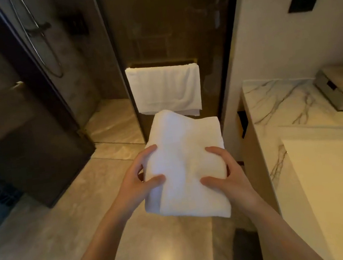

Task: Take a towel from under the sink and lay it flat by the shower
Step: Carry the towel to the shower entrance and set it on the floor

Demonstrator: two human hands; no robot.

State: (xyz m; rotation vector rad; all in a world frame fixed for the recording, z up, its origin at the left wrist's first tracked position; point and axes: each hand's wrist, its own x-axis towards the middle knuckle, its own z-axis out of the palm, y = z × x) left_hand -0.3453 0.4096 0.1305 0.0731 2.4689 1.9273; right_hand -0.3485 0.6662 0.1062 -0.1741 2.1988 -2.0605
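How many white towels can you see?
2. One folded towel is held between the left hand and right hand. One hanging towel is on the rail ahead. Others may be hidden.

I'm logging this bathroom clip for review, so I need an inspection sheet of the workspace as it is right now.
Surface: glossy beige floor tiles, with light glare.
Job's things: folded white towel held above the floor, not yet laid flat; shower ahead on the left.
Clutter: metal box on the marble counter.
Grips: left hand and right hand each grip a side of the towel.
Cables: nothing seen.
Surroundings: second white towel hangs straight ahead; sink at right.
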